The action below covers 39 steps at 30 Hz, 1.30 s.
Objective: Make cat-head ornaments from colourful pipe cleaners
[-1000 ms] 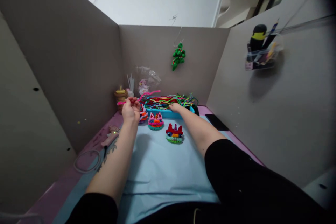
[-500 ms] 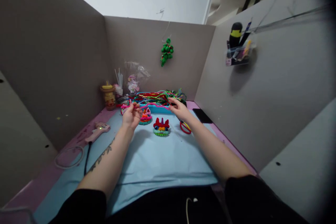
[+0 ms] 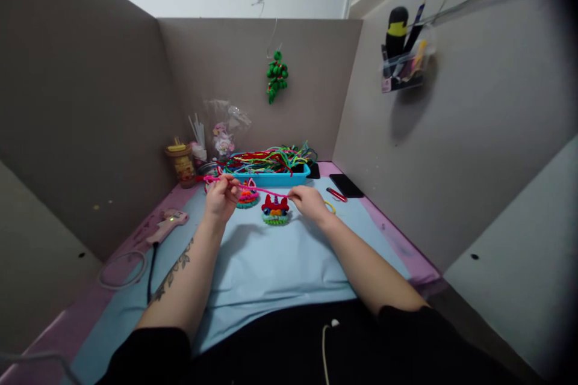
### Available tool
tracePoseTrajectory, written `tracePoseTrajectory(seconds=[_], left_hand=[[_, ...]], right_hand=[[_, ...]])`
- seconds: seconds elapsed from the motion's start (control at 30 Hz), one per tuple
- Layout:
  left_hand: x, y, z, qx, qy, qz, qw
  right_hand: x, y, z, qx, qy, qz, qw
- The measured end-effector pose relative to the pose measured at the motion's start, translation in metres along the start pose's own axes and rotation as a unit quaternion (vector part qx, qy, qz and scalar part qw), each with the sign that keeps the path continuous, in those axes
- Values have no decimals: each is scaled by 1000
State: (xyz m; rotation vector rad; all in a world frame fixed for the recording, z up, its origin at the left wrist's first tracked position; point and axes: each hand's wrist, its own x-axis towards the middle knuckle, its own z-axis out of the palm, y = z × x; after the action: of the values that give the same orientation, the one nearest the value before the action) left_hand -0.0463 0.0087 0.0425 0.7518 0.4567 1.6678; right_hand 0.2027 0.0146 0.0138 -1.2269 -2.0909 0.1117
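Note:
A bright pink fuzzy strand stretches nearly straight between my two hands. My left hand pinches it, and more of the pink strand shows to the left of the fingers. The other stretch ends at my right hand, whose fingers are closed on it. Below the strand a small red, orange and green figure with blue eyes sits on the light blue cloth. Another colourful figure is just right of my left hand, and a third one is partly hidden behind that hand.
Behind the hands, a blue tray holds many coloured strands. A pink glue gun with a cable lies at left, near a jar. To the right are a black phone and a red tool. Grey panels enclose the table.
My right hand has moved down, closer to me, and the wavy pink strand is now pulled straighter. The red tool and more of the tray's front now show.

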Motion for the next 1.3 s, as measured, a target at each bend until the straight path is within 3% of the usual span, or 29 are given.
tracePoseTrajectory(seconds=[0.1, 0.27, 0.37, 0.47, 0.6, 0.8, 0.9, 1.13, 1.3], left_hand=[[2, 6, -5, -5, -12, 33, 999], [-1, 18, -11, 95, -107, 69, 987], [-8, 12, -7, 229, -165, 34, 959], [-16, -6, 1, 350, -198, -16, 916], [-22, -28, 10, 424, -148, 12, 893], [-21, -39, 9, 359, -73, 1, 930], [-21, -41, 9, 347, -73, -6, 935], [-21, -47, 12, 282, -67, -34, 956], [-20, -47, 12, 250, -62, -62, 964]], right_hand=[[1, -10, 0, -1, -20, -21, 1000], [1, -27, 6, 136, 65, 8, 989], [-3, -36, 13, 225, 85, 35, 970], [-7, -41, 20, 263, 67, 28, 962], [-9, -42, 29, 274, 56, 11, 960], [-11, -41, 30, 294, 85, 24, 952], [-13, -41, 29, 271, 93, 11, 958], [-12, -36, 31, 270, 43, -19, 962], [-12, -33, 33, 286, 52, -23, 957]])
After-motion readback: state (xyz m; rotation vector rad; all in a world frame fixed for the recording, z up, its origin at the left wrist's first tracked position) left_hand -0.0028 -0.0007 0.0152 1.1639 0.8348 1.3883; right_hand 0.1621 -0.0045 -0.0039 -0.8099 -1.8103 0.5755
